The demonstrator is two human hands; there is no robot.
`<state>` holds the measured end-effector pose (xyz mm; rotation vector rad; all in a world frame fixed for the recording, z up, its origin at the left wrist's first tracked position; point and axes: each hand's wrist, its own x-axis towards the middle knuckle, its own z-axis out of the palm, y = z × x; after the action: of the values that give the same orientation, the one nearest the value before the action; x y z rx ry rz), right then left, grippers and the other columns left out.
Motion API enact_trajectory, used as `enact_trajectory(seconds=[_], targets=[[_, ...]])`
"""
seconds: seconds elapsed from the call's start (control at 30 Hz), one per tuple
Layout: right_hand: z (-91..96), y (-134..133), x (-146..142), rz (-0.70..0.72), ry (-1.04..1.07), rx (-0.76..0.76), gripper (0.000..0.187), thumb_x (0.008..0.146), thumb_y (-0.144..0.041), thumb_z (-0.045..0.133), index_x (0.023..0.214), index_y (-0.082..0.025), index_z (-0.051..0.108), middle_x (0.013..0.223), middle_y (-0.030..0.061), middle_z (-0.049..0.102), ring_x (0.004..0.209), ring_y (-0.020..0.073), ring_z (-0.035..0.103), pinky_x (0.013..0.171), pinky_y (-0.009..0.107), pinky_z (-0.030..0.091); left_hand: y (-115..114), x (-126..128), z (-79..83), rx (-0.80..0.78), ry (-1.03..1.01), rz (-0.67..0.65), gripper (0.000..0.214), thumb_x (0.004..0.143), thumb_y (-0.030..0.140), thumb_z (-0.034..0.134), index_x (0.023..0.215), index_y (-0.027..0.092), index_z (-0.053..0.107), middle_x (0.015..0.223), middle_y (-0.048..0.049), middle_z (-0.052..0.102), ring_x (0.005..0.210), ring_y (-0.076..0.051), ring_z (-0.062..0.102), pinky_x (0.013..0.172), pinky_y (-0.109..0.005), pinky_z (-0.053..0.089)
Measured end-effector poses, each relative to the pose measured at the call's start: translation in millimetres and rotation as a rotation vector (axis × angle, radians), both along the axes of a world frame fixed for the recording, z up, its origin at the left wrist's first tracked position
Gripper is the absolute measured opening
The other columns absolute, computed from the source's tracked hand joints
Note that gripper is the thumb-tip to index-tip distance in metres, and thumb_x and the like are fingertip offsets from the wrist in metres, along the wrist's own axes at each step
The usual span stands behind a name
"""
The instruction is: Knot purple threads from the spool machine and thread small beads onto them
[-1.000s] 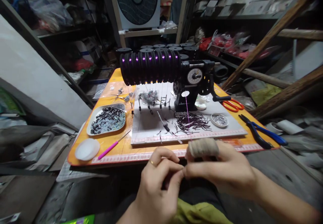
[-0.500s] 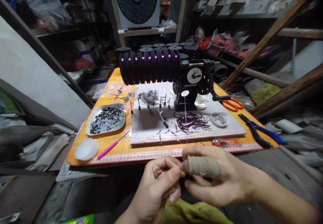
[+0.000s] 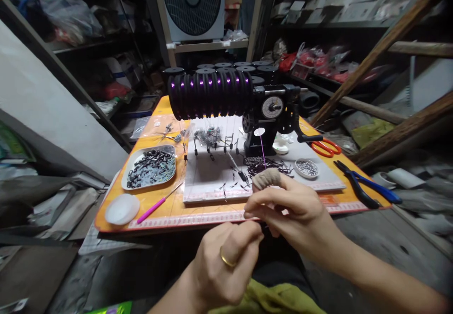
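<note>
My left hand [image 3: 226, 262], with a gold ring on one finger, is closed in a fist just in front of the table's near edge; what it pinches is hidden. My right hand [image 3: 290, 205] is just above and to its right, fingers pinched, one finger wrapped in beige cloth tape. A taut purple thread [image 3: 262, 149] runs from the black winding machine [image 3: 271, 111] down to my right hand, where its end is hidden. Beyond the hands, dark short pieces [image 3: 269, 167] and small black fittings [image 3: 242, 176] lie on the white board [image 3: 208, 189]. Several purple-wound spools [image 3: 212, 92] sit on the machine.
On the left stand a tray of black and clear small parts [image 3: 150, 168], a white round lid [image 3: 122, 209] and a pink-handled tool [image 3: 151, 210]. At right are a dish of silver beads [image 3: 306, 168], orange-handled scissors [image 3: 325, 147] and blue-black pliers [image 3: 364, 184]. A box fan [image 3: 193, 3] is behind.
My right hand has risen toward the board and turned, tilting the purple thread. My left hand has rolled over into a fist, back up. A black fitting on the board has shifted right.
</note>
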<state>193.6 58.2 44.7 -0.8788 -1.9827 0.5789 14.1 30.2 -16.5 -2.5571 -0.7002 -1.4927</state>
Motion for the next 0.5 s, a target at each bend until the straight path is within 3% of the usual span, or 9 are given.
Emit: enact_trajectory(seconds=[0.13, 0.27, 0.37, 0.5], targets=[[3.2, -5, -2, -0.061, -0.142, 0.066, 0.011, 0.094, -0.011, 0.056, 0.095, -0.018, 0.063, 0.088, 0.0046, 0.058, 0.077, 0.0141, 0.061, 0.067, 0.024, 0.054, 7, -7, 1.9, -0.012, 0.092, -0.066, 0.019, 0.087, 0.0, 0.056, 0.104, 0.004, 0.063, 0.094, -0.0191, 0.075, 0.08, -0.025, 0.074, 0.067, -0.034, 0.062], [4.2, -18, 2, 0.007, -0.374, -0.05, 0.017, 0.097, -0.015, 0.047, 0.112, -0.016, 0.055, 0.113, 0.0139, 0.056, 0.102, 0.0218, 0.061, 0.086, 0.036, 0.055, 6, -15, 5.1, -0.015, 0.076, 0.025, 0.021, 0.086, -0.003, 0.057, 0.104, 0.002, 0.065, 0.095, -0.0196, 0.076, 0.085, -0.025, 0.075, 0.075, -0.034, 0.063], [1.0, -20, 3, 0.071, -0.389, -0.097, 0.014, 0.099, -0.016, 0.045, 0.101, -0.018, 0.058, 0.103, 0.0105, 0.057, 0.094, 0.0204, 0.062, 0.081, 0.035, 0.055, 6, -18, 7.0, 0.035, 0.075, 0.036, 0.019, 0.089, -0.002, 0.056, 0.105, 0.0, 0.066, 0.097, -0.0192, 0.075, 0.089, -0.024, 0.073, 0.078, -0.033, 0.063], [-4.6, -15, 1, 0.069, -0.237, -0.021, 0.013, 0.095, -0.01, 0.053, 0.093, -0.018, 0.062, 0.093, 0.0062, 0.059, 0.086, 0.0158, 0.06, 0.073, 0.026, 0.053, 5, -18, 11.9, 0.068, 0.09, 0.026, 0.017, 0.089, -0.001, 0.056, 0.103, -0.003, 0.066, 0.096, -0.0199, 0.074, 0.09, -0.023, 0.072, 0.078, -0.032, 0.063]])
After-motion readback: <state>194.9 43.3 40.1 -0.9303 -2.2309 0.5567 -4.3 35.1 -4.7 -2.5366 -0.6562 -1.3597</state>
